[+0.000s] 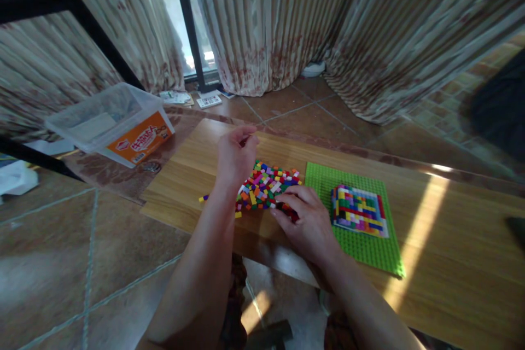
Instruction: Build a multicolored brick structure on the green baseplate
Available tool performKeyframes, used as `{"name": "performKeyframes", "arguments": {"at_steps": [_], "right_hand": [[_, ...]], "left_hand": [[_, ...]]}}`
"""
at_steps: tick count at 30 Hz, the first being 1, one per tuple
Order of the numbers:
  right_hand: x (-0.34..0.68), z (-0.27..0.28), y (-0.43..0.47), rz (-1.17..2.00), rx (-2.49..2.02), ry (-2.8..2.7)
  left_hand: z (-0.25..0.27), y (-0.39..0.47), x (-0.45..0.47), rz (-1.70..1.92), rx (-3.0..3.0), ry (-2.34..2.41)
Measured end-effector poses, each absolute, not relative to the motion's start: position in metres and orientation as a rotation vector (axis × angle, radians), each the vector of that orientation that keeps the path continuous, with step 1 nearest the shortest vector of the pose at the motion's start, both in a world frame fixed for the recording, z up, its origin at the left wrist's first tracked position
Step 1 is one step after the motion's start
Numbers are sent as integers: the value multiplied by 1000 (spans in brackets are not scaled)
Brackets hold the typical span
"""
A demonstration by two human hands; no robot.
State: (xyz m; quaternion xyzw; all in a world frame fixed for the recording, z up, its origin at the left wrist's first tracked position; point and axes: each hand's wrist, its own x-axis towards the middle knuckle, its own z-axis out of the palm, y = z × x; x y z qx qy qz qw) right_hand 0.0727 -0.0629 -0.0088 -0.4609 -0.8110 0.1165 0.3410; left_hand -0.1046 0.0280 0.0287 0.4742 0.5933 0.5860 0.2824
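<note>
A loose pile of small colourful toy bricks (262,185) lies on the wooden table. Over the pile's far left side, my left hand (235,156) is raised with its fingers curled into a pinch. Whatever lies between those fingertips is too small to make out. At the pile's near right edge, my right hand (309,221) rests low, thumb and forefinger closing on a small whitish toy brick (273,205). To its right is a green baseplate (361,249), bearing a multicoloured block of joined bricks (359,210) with white, red and blue along its edges.
A clear plastic bin (153,101) with an orange label stands on the floor left of the wooden table (443,262). Striped curtains (246,27) hang behind, with papers (209,100) on the floor below them. A few stray bricks (203,198) lie left of the pile.
</note>
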Motion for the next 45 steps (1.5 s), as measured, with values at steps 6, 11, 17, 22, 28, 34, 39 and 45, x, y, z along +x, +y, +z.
{"name": "performKeyframes", "arguments": {"at_steps": [6, 11, 17, 22, 28, 34, 39, 45], "right_hand": [[97, 11, -66, 777, -1358, -2170], [99, 14, -73, 1002, -1257, -2394], [90, 4, -73, 844, -1210, -2305], [86, -2, -69, 729, -1149, -2196], [85, -7, -68, 664, -1113, -2197], [85, -7, -69, 632, -1108, -2219], [86, -2, -68, 601, -1084, -2188], [89, 4, -66, 491, -1082, -1951]], "left_hand": [[38, 17, -164, 1407, 1266, 2160], [51, -11, -189, 519, 1382, 2464], [51, -14, -182, 253, 1513, 2274], [41, -9, -173, 343, 1626, 2028], [33, -6, -170, 367, 1644, 1934], [35, -2, -169, 290, 1689, 1971], [37, -4, -173, 342, 1734, 1866], [44, -5, -149, 489, 1696, 1378]]}}
